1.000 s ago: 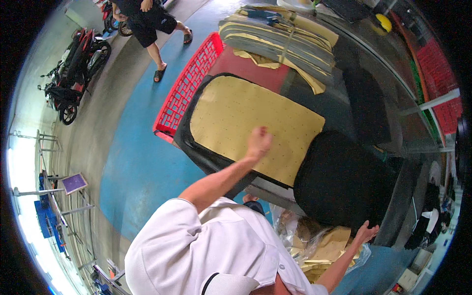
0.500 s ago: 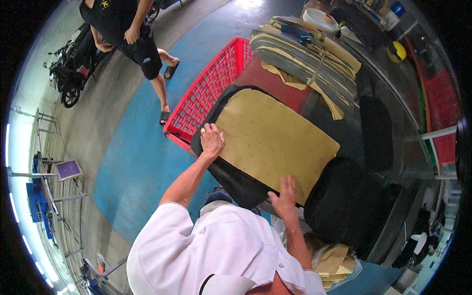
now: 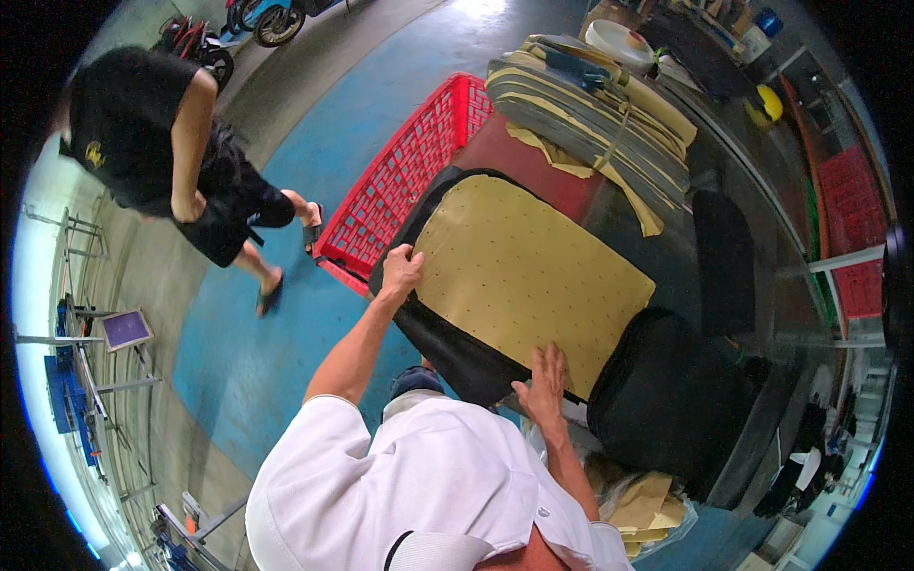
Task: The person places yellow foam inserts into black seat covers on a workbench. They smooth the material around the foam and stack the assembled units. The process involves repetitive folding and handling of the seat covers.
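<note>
A tan sheet (image 3: 533, 276) dotted with small dark marks lies flat on a stack of black sheets (image 3: 447, 347). At its left corner, my left hand (image 3: 401, 270) has its fingers bent over the edge and closed on the black sheet. My right hand (image 3: 545, 383) is open at the near edge, its fingers resting on the tan sheet and its thumb apart. To the right of the tan sheet is a pile of black rounded pieces (image 3: 666, 400).
A red plastic basket (image 3: 381, 195) stands beyond my left hand. Farther off lies a tied stack of grey and tan sheets (image 3: 590, 114), near a white tub (image 3: 619, 43). A bag of tan scraps (image 3: 652, 509) sits by my right forearm. A person in black (image 3: 181, 152) walks at the left.
The person in black has moved left and nearer. My left hand's fingers have bent at the sheet's corner. My right hand, blurred before, now rests on the near edge.
</note>
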